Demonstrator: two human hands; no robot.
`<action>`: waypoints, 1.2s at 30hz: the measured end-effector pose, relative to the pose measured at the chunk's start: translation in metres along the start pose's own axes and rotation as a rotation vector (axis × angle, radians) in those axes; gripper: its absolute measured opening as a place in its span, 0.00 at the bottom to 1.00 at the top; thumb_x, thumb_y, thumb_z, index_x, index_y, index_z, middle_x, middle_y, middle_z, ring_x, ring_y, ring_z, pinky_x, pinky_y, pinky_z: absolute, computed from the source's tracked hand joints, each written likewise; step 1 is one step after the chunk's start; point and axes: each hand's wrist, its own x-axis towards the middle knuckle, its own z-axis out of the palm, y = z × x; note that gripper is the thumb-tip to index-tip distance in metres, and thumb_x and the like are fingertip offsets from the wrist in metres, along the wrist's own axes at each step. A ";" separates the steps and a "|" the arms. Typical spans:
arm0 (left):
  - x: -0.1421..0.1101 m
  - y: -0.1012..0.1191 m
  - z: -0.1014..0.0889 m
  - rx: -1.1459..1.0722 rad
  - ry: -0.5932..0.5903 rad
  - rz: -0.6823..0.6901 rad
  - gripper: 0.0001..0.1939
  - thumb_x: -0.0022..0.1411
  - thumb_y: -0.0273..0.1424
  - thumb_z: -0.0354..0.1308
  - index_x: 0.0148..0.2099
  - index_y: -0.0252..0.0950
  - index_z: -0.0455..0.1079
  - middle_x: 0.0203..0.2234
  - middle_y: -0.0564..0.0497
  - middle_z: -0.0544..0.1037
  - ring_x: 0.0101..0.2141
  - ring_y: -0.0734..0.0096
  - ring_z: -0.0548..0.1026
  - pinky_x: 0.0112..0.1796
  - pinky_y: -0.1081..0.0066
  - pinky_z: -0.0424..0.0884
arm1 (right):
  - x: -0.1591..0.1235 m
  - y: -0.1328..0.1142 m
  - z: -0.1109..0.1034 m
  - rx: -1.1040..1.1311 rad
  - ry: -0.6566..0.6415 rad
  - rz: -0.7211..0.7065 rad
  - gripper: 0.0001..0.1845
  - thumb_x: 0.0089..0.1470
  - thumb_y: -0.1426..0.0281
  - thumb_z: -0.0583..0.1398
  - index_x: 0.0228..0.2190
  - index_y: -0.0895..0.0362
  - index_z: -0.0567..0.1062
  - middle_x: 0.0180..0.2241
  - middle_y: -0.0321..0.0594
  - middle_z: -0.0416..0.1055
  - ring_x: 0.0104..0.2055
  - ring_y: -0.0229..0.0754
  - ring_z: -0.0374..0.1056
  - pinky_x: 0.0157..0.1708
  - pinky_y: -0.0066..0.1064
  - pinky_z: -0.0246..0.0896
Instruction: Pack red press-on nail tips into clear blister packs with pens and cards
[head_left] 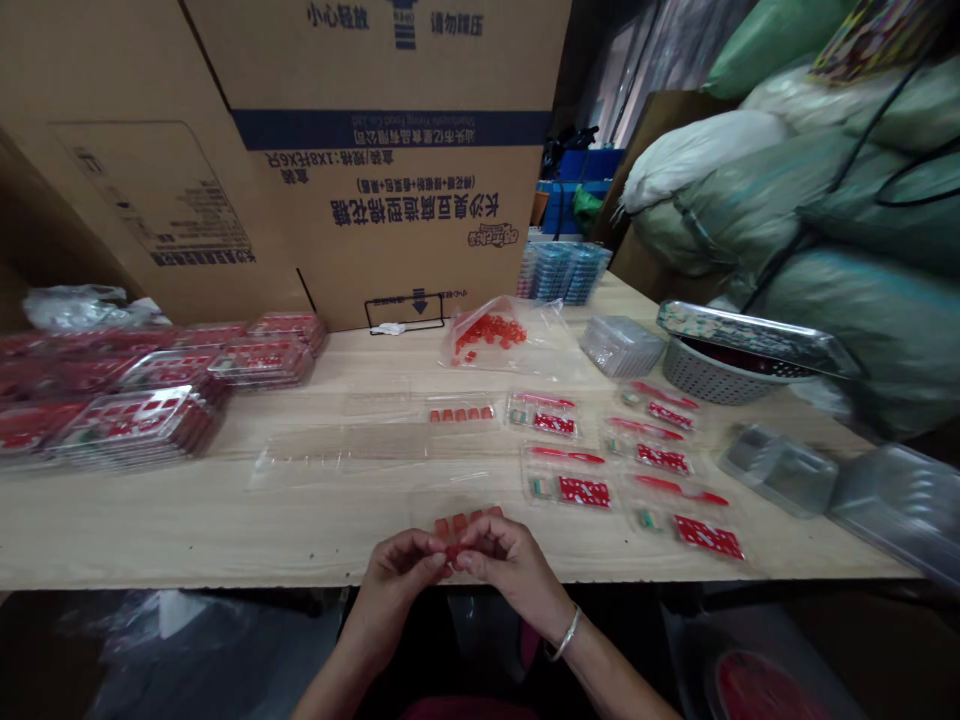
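Observation:
At the table's front edge, my left hand [405,565] and my right hand [510,565] meet, fingertips pinched around one small red piece [453,553]. Its exact kind is hard to make out. Just beyond my fingers a clear plastic tray holds a row of red cubes [459,522], partly hidden by my hands. Farther back, another clear tray [461,411] has a row of similar red cubes. An open plastic bag [491,338] with many loose red pieces lies behind it.
Several clear trays with red plastic knives [568,455] and red dotted packets [585,491] lie to the right. Stacked red packs [135,425] stand left, a large carton [375,200] behind. Empty clear trays [780,470] and a grey basket [720,372] sit far right.

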 end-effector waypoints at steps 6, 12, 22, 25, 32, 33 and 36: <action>-0.015 0.007 -0.016 0.263 -0.185 0.093 0.09 0.54 0.35 0.63 0.37 0.37 0.76 0.27 0.50 0.79 0.30 0.70 0.76 0.34 0.73 0.70 | -0.012 0.009 0.004 0.016 -0.042 0.128 0.15 0.42 0.60 0.69 0.27 0.58 0.76 0.25 0.36 0.76 0.28 0.37 0.71 0.32 0.28 0.64; -0.018 -0.007 -0.017 0.262 -0.113 0.071 0.09 0.55 0.36 0.61 0.32 0.36 0.75 0.24 0.51 0.78 0.27 0.71 0.74 0.31 0.74 0.69 | -0.019 0.014 0.013 -0.051 0.025 0.111 0.11 0.42 0.64 0.68 0.28 0.58 0.78 0.27 0.36 0.76 0.29 0.37 0.70 0.33 0.29 0.63; -0.017 -0.006 -0.013 0.081 -0.105 -0.019 0.13 0.47 0.39 0.67 0.27 0.34 0.71 0.18 0.54 0.73 0.21 0.76 0.69 0.26 0.76 0.66 | -0.019 0.007 0.019 -0.036 -0.043 0.122 0.11 0.42 0.66 0.66 0.26 0.58 0.70 0.24 0.33 0.71 0.25 0.34 0.65 0.28 0.26 0.59; -0.014 -0.003 -0.019 0.172 -0.017 0.111 0.12 0.48 0.39 0.65 0.30 0.35 0.72 0.22 0.52 0.76 0.25 0.73 0.71 0.28 0.74 0.68 | -0.006 -0.003 0.019 -0.265 -0.083 0.043 0.04 0.44 0.74 0.62 0.26 0.57 0.70 0.23 0.31 0.67 0.24 0.33 0.62 0.25 0.24 0.57; 0.015 -0.009 -0.044 0.631 0.132 0.461 0.06 0.53 0.34 0.59 0.30 0.38 0.75 0.30 0.48 0.77 0.34 0.64 0.75 0.36 0.68 0.71 | 0.051 -0.014 0.017 -1.141 -0.346 -0.441 0.09 0.47 0.82 0.57 0.28 0.58 0.72 0.30 0.38 0.68 0.34 0.39 0.65 0.36 0.29 0.62; 0.017 -0.012 -0.044 0.681 0.111 0.484 0.06 0.54 0.32 0.57 0.30 0.38 0.75 0.30 0.48 0.77 0.34 0.64 0.75 0.37 0.67 0.71 | 0.055 -0.013 0.017 -1.185 -0.379 -0.456 0.08 0.48 0.81 0.58 0.29 0.58 0.72 0.31 0.39 0.69 0.35 0.40 0.66 0.37 0.29 0.62; 0.017 -0.015 -0.044 0.770 0.127 0.524 0.06 0.55 0.30 0.55 0.30 0.39 0.74 0.30 0.48 0.76 0.34 0.64 0.74 0.37 0.67 0.72 | 0.051 -0.011 0.013 -1.169 -0.325 -0.503 0.07 0.52 0.80 0.57 0.30 0.58 0.72 0.32 0.40 0.70 0.37 0.40 0.66 0.38 0.29 0.62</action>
